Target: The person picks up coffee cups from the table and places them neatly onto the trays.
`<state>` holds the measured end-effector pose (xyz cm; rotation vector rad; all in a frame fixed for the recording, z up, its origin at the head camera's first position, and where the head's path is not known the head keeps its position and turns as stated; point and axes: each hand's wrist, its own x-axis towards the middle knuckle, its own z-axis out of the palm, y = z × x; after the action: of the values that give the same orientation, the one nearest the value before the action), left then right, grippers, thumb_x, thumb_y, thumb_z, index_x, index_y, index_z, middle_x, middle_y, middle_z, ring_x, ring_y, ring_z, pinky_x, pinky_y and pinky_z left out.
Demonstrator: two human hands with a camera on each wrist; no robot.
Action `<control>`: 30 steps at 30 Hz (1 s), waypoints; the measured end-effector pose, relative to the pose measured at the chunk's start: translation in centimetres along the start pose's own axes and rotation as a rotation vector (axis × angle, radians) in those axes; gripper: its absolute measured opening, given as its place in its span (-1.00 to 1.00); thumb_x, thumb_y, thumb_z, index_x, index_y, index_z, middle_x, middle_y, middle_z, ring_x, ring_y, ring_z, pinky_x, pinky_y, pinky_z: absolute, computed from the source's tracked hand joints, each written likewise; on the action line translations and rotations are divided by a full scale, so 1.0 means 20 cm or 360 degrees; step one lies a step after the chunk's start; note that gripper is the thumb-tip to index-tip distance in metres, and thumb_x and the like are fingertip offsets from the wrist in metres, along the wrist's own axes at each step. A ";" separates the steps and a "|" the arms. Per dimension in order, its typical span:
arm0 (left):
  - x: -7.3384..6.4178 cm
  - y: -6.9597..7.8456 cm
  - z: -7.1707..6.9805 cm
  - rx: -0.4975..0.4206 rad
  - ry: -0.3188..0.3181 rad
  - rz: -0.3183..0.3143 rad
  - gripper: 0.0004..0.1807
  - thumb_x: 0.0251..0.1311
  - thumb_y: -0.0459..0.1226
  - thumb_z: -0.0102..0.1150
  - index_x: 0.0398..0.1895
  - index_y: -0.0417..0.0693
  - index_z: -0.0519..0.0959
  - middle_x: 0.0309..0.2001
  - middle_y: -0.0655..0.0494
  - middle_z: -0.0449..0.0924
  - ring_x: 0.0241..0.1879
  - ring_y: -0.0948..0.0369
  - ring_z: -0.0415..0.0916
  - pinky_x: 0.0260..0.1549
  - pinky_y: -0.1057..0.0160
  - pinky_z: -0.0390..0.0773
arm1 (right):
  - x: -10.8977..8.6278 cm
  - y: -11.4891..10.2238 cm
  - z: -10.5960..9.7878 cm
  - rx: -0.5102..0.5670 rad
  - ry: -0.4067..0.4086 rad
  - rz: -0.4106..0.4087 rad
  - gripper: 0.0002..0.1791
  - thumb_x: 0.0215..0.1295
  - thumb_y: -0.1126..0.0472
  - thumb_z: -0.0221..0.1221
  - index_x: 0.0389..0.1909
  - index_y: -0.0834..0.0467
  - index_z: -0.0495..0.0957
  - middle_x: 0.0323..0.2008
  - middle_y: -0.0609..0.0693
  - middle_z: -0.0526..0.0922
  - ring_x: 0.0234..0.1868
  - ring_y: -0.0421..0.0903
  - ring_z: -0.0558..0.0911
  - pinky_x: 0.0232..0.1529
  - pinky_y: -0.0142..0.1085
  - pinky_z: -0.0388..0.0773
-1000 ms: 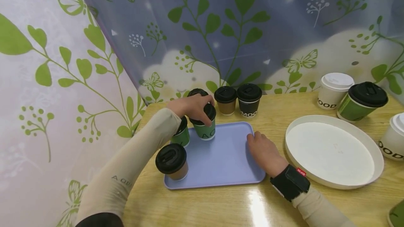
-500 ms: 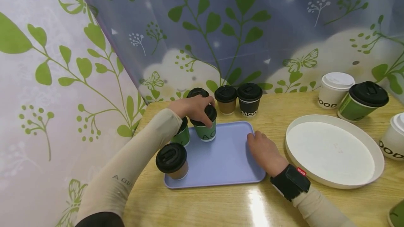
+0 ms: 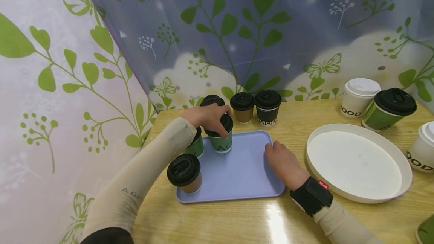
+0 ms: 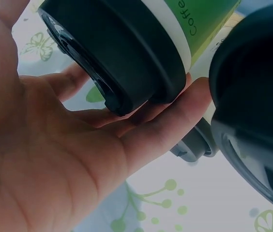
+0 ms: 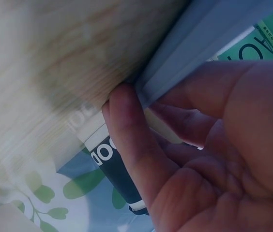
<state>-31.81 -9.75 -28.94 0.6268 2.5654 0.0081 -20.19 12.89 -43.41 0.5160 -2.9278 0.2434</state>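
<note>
I'm seeing the left hand (image 3: 208,119) curling its thumb and fingers round the lid of a green cup (image 3: 222,145), just left of centre frame. The cup's long axis is running roughly upright beneath that nearer hand. The right hand (image 3: 285,164) is pinching the tray's (image 3: 242,170) right edge. A smaller green cup (image 3: 195,149) is crowding the left; bare tray is opening toward lower right.

a red-tagged black wristband (image 3: 312,195) meets a beige sleeve (image 3: 342,219); left of the wristband, another beige sleeve (image 3: 145,172) bears small dark lettering (image 3: 131,193).
</note>
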 end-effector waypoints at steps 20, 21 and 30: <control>0.00 0.00 0.04 0.0013 -0.0029 -0.0053 -0.17 0.13 0.15 0.45 0.45 0.36 0.29 0.48 -0.06 0.20 0.34 0.01 0.31 0.17 -0.09 0.44 | 0.00 -0.01 0.00 0.0015 -0.0014 0.0023 -0.91 0.41 0.53 0.06 -0.13 0.44 0.48 -0.33 0.29 0.47 -0.37 0.15 0.55 -0.43 0.00 0.61; 0.00 0.00 0.04 0.0012 -0.0029 -0.0054 -0.17 0.12 0.16 0.45 0.44 0.37 0.29 0.47 -0.06 0.20 0.33 0.01 0.32 0.16 -0.09 0.44 | 0.00 -0.01 0.01 0.0016 0.0010 0.0015 -0.92 0.40 0.53 0.06 -0.15 0.43 0.48 -0.34 0.28 0.47 -0.38 0.15 0.55 -0.44 0.00 0.60; -0.02 -0.01 0.05 0.0025 -0.0011 -0.0072 -0.09 0.05 0.22 0.48 0.49 0.45 0.28 0.51 -0.03 0.17 0.36 -0.02 0.32 0.16 -0.13 0.44 | 0.00 -0.01 0.01 0.0020 0.0076 0.0000 -0.93 0.38 0.54 0.06 -0.18 0.43 0.48 -0.36 0.28 0.46 -0.39 0.17 0.54 -0.45 0.01 0.59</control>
<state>-31.17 -10.14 -29.58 0.5738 2.5744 -0.0292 -20.08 12.73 -43.56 0.5048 -2.8820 0.2704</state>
